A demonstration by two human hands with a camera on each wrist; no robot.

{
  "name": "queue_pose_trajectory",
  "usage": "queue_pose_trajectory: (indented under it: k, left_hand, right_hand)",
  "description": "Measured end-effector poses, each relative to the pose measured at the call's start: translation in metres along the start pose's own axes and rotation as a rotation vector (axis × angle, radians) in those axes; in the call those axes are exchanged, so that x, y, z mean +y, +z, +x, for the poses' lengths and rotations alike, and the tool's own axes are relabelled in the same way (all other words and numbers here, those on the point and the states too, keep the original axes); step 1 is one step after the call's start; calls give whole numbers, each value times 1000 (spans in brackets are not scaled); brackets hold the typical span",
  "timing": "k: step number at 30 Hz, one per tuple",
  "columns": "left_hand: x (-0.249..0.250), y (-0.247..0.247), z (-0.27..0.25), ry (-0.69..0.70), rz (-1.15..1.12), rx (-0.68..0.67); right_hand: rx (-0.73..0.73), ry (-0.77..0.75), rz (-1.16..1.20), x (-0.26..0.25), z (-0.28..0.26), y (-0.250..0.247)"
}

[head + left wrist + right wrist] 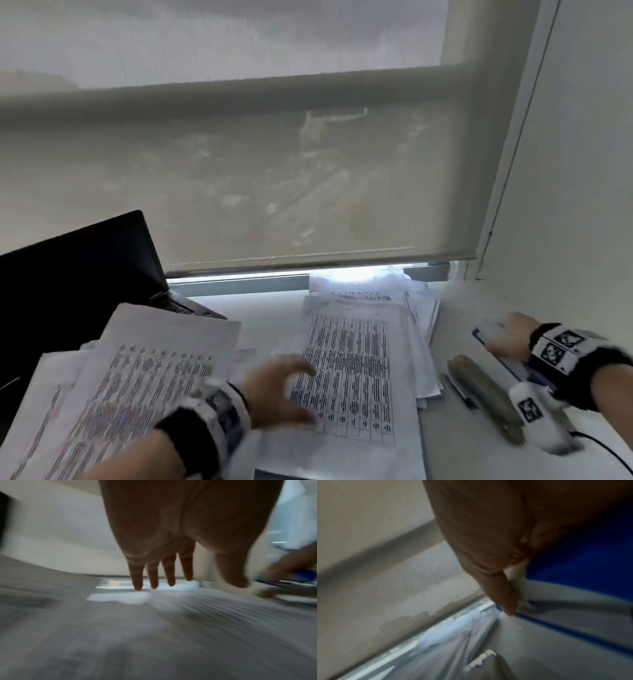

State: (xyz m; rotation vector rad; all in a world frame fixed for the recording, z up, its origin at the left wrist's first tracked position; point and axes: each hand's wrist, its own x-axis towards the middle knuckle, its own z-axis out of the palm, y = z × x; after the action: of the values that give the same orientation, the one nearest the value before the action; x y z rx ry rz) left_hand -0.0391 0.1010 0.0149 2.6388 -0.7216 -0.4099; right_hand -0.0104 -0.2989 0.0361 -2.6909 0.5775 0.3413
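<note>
A beige fabric roller blind [239,171] is hanging across the window at twelve o'clock, above a white table [270,308]. A black open laptop [75,274] is standing at nine o'clock, with a loose pile of printed sheets [137,377] lying in front of it at seven o'clock. A white stack of papers printed with tables [356,359] is lying at six o'clock. The left hand [274,387] is hovering just over the stack's near left part, its fingers [169,572] spread, slightly bent and holding nothing. At four o'clock the right hand [507,337] is gripping a blue flat folder [479,334], its fingers [503,595] pinching the edge together with a white sheet. Between stack and folder, a grey-brown long case [486,394] and a black pen [459,390] are lying side by side.
</note>
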Motion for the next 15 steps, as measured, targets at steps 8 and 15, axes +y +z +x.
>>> queue_pose_trajectory:
  k: [8,15]
  left_hand:
    - [72,55,18,282,412,-196]
    - [92,52,-1,304,304,-196]
  right_hand:
    - [58,2,-108,-6,-2,9]
    - [290,-238,-81,-6,-48,20]
